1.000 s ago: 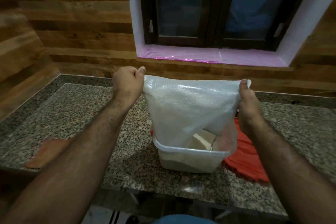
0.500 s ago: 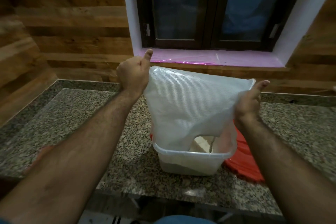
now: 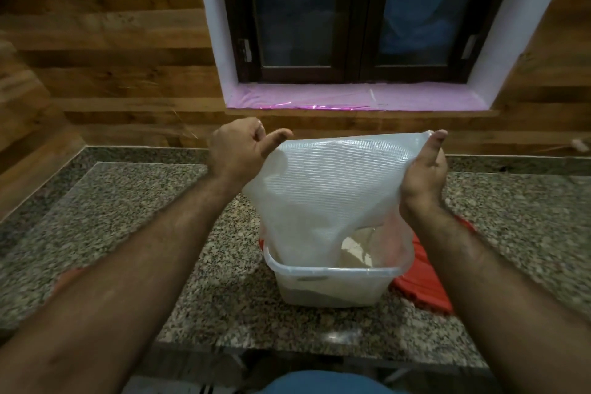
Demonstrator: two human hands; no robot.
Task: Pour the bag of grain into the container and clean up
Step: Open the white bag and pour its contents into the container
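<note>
A translucent white woven bag (image 3: 329, 189) hangs upside down, its mouth inside a clear plastic container (image 3: 332, 288) on the granite counter. My left hand (image 3: 238, 150) pinches the bag's upper left corner between thumb and curled fingers. My right hand (image 3: 423, 176) grips the upper right corner, thumb up. Pale grain (image 3: 353, 253) lies heaped inside the container, seen through the bag's open mouth. The bag looks slack and nearly flat.
A red lid (image 3: 425, 281) lies on the counter (image 3: 144, 217) right of and behind the container. A reddish cloth (image 3: 65, 278) shows at the left, partly behind my forearm. Wood panelling and a window with a pink sill (image 3: 351, 99) back the counter.
Both hands have lifted the bag's bottom corners slightly and turned them; the bag has slackened and leans more over the container. The container has not moved.
</note>
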